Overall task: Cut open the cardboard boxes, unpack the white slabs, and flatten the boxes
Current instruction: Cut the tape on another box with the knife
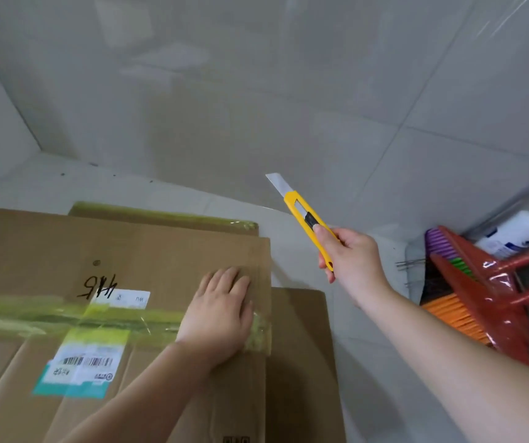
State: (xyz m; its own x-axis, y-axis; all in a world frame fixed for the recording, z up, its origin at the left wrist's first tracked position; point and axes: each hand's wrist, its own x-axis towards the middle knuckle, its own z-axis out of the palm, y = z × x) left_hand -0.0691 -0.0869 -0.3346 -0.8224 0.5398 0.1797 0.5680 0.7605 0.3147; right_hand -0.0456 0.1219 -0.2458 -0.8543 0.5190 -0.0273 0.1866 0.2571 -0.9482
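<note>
While pressed flat by the left hand [221,310], fingers straight, the taped cardboard box [113,266] lies on the floor by the wall: stiff, light, yielding only at taped seams. Right hand [351,255] is closed round the yellow utility knife [306,219], blade out, raised clear.

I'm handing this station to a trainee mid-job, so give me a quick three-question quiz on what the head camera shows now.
1. True or false: the blade of the yellow utility knife is extended.
2. What is the left hand doing? A) pressing flat on the taped cardboard box B) peeling off the shipping label C) gripping the red broom
3. Fill in: the right hand holds the knife ____ the box, not touching it.

Key: 1 true; 2 A; 3 above and to the right of.
</note>
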